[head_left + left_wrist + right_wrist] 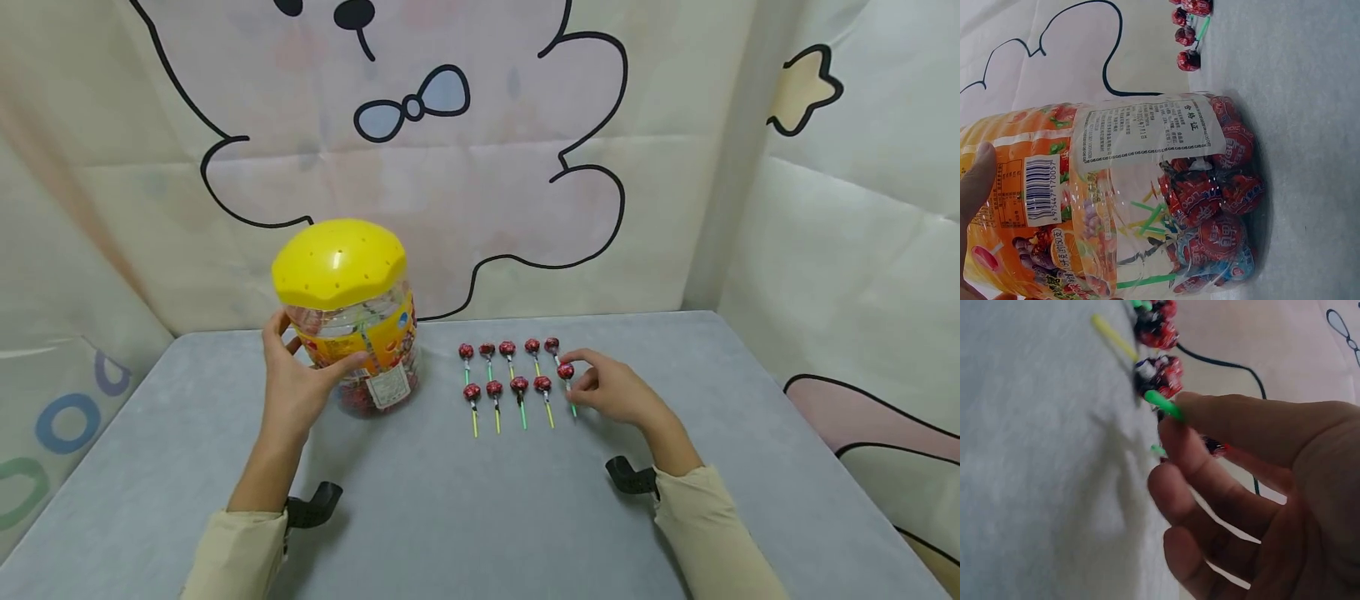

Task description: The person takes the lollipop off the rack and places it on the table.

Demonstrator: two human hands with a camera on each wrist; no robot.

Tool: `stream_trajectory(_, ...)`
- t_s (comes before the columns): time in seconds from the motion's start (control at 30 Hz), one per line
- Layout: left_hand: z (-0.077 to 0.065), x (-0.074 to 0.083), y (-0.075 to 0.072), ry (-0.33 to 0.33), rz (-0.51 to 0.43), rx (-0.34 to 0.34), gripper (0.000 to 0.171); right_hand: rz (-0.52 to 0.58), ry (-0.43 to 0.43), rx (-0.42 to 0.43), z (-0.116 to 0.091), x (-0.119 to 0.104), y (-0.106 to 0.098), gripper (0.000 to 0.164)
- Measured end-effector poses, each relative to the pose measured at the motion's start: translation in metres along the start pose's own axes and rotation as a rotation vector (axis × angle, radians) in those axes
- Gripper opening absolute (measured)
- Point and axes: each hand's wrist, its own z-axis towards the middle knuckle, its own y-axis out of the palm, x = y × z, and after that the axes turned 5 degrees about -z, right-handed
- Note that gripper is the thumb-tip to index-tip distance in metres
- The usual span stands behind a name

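My left hand (298, 387) grips the side of a clear plastic candy jar (393, 333), thumb across its orange label. The jar has a yellow lid (341, 262) and leans a little. Red-wrapped lollipops (1216, 237) and coloured sticks show through its lower wall. At the right end of the front row, my right hand (618, 390) pinches a red-wrapped lollipop (566, 372) between thumb and forefinger. Its green stick (1163, 404) pokes out past the fingertips in the right wrist view; the other fingers are loosely bent.
Two rows of lollipops lie on the grey table (480, 508), heads toward the back, sticks toward me. The front row includes a yellow-stick lollipop (542, 384) just left of my right hand. A printed cloth backdrop (510, 208) hangs behind the table.
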Motion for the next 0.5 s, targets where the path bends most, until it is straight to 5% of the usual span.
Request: stream_trajectory(0.5, 0.0029, 0.0024, 0.0016, 0.016, -0.004, -0.002, 0.107, -0.071, 0.054, -0.088, 0.0052, 0.004, 0.0008, 0.057)
